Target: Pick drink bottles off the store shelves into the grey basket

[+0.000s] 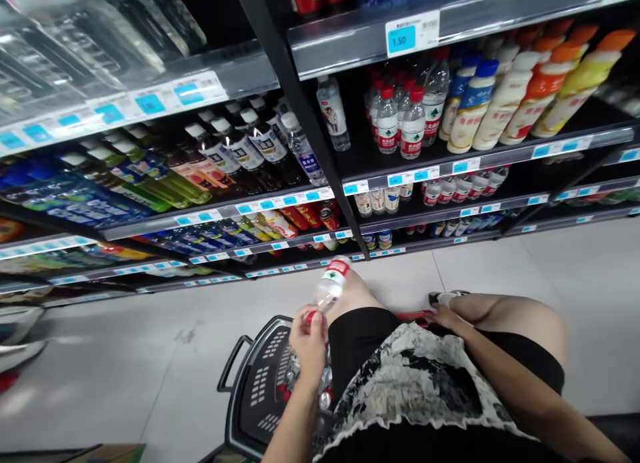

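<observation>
Water bottle [331, 287], cap hidden by left hand [309, 343]; basket [253, 391] partly hidden.

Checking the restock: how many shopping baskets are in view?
1. The dark basket sits on the floor by the left hand, which holds a water bottle. Others may be out of frame.

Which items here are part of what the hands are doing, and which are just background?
In hand:
left hand gripping a small water bottle by its cap end
black shopping basket below it, holding more bottles
right hand on the red basket handle

Background:
shelved red-capped water bottles
yoghurt drink bottles
price label
</observation>
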The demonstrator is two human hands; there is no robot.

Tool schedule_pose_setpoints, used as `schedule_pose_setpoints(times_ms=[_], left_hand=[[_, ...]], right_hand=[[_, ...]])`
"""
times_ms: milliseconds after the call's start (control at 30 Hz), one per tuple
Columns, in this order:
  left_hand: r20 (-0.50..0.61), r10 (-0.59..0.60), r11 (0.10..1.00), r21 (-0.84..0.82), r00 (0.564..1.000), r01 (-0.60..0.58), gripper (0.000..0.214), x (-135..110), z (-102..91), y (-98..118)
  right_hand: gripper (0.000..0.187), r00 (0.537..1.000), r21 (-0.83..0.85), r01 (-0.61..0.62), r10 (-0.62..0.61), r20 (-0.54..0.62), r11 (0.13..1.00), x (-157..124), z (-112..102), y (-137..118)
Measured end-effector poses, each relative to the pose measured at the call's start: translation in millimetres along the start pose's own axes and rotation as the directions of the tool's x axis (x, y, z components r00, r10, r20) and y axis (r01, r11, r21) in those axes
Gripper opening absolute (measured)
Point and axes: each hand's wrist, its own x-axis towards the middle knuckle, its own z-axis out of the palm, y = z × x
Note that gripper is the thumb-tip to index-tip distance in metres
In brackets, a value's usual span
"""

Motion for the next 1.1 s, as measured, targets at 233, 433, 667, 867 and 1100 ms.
schedule_pose_setpoints(times_ms=[233,433,667,867,1100], left_hand=[[0.492,-0.293,0.952,0.072,0.820,0.297,0.042,-40.0,59.5,-41.1],[0.625,-0.272,0.962,0.186,0.732,0.198,0.038,-60.6,68.1,-57.3],[0.685,-0.234,0.963,0.063,0.690,0.263,0.066,-8.5,79.5,-71.8],[0.644,-0.314,0.913,0.004,0.698,0.408,0.077,1.7,96.0,-87.8],[0.719,-0.257,0.912,-0.042,0.646,0.408,0.072,-2.8,91.8,-91.8]], right_hand=[[0.102,0.912,0.009,0.407,-0.406,-0.064,0.913,-17.0,0.5,-74.5],[0.045,0.796,-0.145,0.598,-0.565,0.217,0.788,-30.8,-12.1,-105.7],[0.057,0.919,0.075,0.282,-0.292,0.265,0.956,-34.7,-15.3,-119.4],[0.045,0.861,0.682,-0.190,-0.215,0.461,0.706,-49.2,-23.8,-139.4],[0.040,0.786,0.665,-0.305,-0.214,0.580,0.682,-60.3,-39.1,-163.8]])
